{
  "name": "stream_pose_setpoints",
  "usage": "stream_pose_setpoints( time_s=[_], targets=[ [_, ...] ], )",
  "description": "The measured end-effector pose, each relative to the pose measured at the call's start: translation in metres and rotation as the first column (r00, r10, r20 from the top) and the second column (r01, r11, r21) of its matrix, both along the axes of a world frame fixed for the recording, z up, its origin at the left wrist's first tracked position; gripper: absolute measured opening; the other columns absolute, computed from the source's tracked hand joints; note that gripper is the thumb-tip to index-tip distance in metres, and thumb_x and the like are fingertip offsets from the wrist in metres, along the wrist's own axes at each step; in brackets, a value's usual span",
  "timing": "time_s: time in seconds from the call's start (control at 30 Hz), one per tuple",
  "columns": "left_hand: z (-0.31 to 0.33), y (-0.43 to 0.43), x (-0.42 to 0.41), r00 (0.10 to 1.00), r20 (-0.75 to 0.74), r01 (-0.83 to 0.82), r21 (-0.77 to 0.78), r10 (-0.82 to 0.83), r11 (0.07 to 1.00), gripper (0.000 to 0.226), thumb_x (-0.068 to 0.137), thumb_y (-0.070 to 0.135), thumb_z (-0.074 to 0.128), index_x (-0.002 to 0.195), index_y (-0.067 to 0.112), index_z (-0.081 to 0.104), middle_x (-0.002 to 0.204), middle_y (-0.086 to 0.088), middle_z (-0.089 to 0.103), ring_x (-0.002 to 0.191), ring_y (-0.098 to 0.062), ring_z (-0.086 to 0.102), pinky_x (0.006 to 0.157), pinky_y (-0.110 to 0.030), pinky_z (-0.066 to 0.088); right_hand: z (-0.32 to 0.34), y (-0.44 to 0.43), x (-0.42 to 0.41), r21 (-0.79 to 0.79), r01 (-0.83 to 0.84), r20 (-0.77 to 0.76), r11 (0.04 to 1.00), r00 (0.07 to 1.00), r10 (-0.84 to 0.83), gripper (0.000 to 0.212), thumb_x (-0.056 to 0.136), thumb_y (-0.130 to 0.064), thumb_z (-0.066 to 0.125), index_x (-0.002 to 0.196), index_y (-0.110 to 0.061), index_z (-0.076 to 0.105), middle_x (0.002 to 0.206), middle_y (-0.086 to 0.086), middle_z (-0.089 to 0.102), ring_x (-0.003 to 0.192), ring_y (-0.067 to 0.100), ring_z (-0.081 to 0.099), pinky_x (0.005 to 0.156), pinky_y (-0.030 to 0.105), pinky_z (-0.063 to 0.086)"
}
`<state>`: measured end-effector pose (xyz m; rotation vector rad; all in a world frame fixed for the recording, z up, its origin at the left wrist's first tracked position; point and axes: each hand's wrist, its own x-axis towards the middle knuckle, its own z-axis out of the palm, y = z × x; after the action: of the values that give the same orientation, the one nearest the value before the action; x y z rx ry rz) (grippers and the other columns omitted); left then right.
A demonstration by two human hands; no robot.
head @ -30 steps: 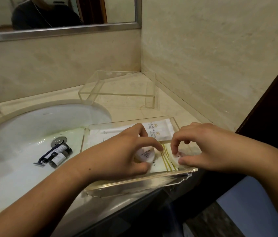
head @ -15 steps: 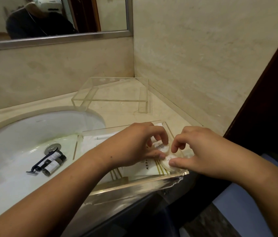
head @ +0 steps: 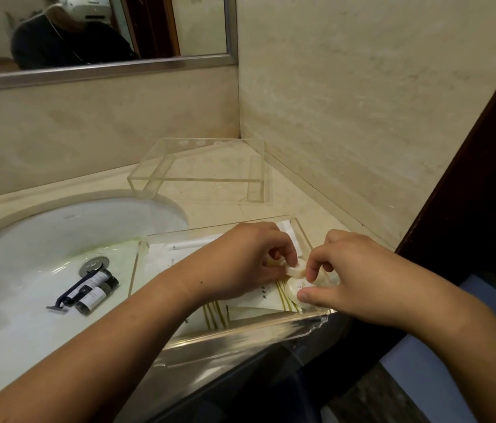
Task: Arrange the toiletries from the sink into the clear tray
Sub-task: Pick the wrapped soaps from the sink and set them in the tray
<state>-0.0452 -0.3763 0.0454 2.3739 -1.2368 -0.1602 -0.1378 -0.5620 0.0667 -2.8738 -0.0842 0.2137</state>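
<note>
Both hands mid-frame over clear tray point(head: 301, 319): your left hand point(head: 249, 257) pinches round soap point(head: 297, 268), right hand point(head: 347, 276) pinches another. Razor point(head: 71, 293) & bottles point(head: 95, 293) in sink point(head: 27, 239), lower left, long axes diagonal; left hand nearer.

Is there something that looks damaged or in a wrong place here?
Yes. The clear tray has a chipped, jagged front right corner and overhangs the counter edge. A razor and two small bottles lie in the sink by the drain.

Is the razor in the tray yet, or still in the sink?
Still in the sink: the razor lies beside two small bottles near the drain.
</note>
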Motion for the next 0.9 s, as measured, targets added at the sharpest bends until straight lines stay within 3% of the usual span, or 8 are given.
stream_pose_setpoints(
  time_s=[0.27, 0.4, 0.6, 0.9],
  targets=[
    [-0.002, 0.0, -0.002, 0.995, 0.089, 0.031, 0.015, -0.032, 0.999, 0.018, 0.089, 0.03, 0.074, 0.106, 0.034, 0.07, 0.105, 0.014, 0.064, 0.091, -0.002, 0.059, 0.081, -0.029, 0.055, 0.004, 0.003, -0.001, -0.023, 0.006, -0.034, 1.0, 0.999, -0.007, 0.039, 0.077, -0.07, 0.066, 0.103, -0.04, 0.066, 0.098, -0.017, 0.046, 0.095, 0.003, 0.047, 0.079, 0.023, 0.042],
    [-0.005, 0.002, -0.003, 0.995, 0.059, 0.081, 0.0, -0.081, 0.997, 0.024, 0.093, 0.03, 0.07, 0.115, 0.039, 0.068, 0.107, 0.014, 0.062, 0.094, -0.003, 0.06, 0.081, -0.031, 0.055, 0.005, 0.007, -0.002, -0.05, 0.029, -0.031, 0.998, 0.999, -0.03, 0.049, 0.075, -0.075, 0.064, 0.107, -0.038, 0.067, 0.094, -0.017, 0.044, 0.093, 0.005, 0.05, 0.081, 0.025, 0.046],
    [-0.008, 0.002, -0.004, 0.995, 0.084, 0.047, 0.022, -0.048, 0.999, 0.021, 0.092, 0.034, 0.071, 0.11, 0.044, 0.068, 0.111, 0.017, 0.06, 0.093, -0.003, 0.062, 0.08, -0.032, 0.057, 0.002, 0.016, -0.004, -0.055, 0.06, -0.032, 0.997, 0.998, -0.062, 0.053, 0.077, -0.072, 0.065, 0.117, -0.037, 0.066, 0.09, -0.016, 0.041, 0.095, 0.009, 0.051, 0.08, 0.027, 0.046],
    [-0.001, 0.005, -0.005, 0.997, 0.065, 0.044, 0.003, -0.044, 0.999, 0.019, 0.092, 0.032, 0.072, 0.111, 0.034, 0.073, 0.11, 0.015, 0.064, 0.094, -0.002, 0.062, 0.082, -0.029, 0.056, 0.001, 0.015, -0.002, -0.031, 0.116, 0.004, 0.993, 0.993, -0.116, 0.054, 0.071, -0.076, 0.066, 0.108, -0.037, 0.067, 0.095, -0.016, 0.045, 0.092, 0.006, 0.052, 0.079, 0.027, 0.048]
  ],
)
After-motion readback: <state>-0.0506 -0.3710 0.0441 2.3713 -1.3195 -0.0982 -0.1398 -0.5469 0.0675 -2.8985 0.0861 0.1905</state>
